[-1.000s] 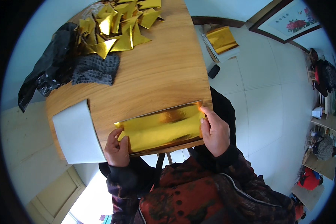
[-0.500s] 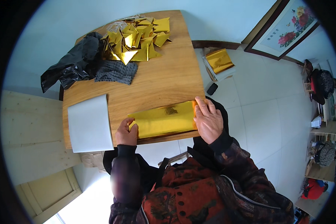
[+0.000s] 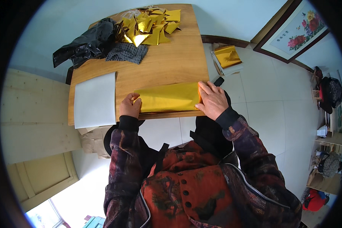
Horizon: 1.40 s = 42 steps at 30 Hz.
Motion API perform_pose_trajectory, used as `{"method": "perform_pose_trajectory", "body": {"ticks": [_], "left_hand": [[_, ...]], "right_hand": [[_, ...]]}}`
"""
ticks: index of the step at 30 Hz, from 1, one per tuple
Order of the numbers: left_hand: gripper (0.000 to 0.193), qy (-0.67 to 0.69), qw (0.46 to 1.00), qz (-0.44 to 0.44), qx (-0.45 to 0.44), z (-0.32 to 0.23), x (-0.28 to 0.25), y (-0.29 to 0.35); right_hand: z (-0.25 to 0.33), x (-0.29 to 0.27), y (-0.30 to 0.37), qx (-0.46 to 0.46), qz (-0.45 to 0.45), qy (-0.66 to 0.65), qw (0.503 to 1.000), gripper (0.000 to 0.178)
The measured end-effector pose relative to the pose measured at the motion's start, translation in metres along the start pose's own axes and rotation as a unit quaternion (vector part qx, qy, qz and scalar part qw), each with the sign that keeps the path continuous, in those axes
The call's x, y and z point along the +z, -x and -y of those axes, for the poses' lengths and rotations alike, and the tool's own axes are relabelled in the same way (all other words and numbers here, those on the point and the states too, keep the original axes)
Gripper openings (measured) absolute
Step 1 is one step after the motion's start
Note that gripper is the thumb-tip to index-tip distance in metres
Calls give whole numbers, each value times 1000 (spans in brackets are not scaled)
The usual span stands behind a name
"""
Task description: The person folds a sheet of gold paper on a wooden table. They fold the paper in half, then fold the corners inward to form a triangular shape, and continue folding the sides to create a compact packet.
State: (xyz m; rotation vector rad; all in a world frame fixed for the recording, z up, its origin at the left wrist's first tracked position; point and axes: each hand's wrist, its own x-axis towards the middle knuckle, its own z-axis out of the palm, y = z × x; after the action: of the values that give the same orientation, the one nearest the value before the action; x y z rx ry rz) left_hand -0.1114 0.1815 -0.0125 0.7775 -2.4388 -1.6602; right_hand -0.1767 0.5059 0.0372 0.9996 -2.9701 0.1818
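Observation:
A long folded sheet of gold foil paper [image 3: 167, 98] lies along the table's near edge. My left hand [image 3: 130, 105] pinches its left end between thumb and bent fingers. At the other end my right hand [image 3: 213, 100] grips the paper, thumb near the front edge and fingers over the far corner. The foil reflects orange beside the right fingers. A darker line runs along the paper's near edge, where lower layers show.
On the wooden table [image 3: 171, 62], a pile of folded gold foil pieces [image 3: 152, 26] lies far back, beside a black plastic bag [image 3: 87, 41] and dark textured cloth [image 3: 127, 52]. A pale grey sheet [image 3: 95, 100] is left. More gold foil [image 3: 227, 56] sits on the floor, right.
The view has tilted, so the table sits higher in the picture. Both hands stay at the paper's ends. A brown patch seen on the foil's far edge no longer shows.

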Motion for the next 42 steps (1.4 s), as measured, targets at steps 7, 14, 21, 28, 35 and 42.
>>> {"method": "perform_pose_trajectory", "body": {"ticks": [7,14,21,28,35,42], "left_hand": [[29,-440,821,-200,304,-49,11,36],[75,-512,739,158,408,-79,126,72],[97,-506,759,197,359,-68,128,83],[99,-506,765,160,366,-51,123,91],[101,-504,766,159,366,-50,123,90],[102,-497,765,155,380,-48,122,89]], "right_hand": [[5,-5,0,26,44,-3,999,70],[4,-2,-2,23,24,-9,999,67],[4,0,0,22,13,-17,1000,70],[5,-4,0,29,34,-19,999,71],[5,-4,1,27,25,-18,999,70],[5,-3,1,34,33,-11,999,71]]}}
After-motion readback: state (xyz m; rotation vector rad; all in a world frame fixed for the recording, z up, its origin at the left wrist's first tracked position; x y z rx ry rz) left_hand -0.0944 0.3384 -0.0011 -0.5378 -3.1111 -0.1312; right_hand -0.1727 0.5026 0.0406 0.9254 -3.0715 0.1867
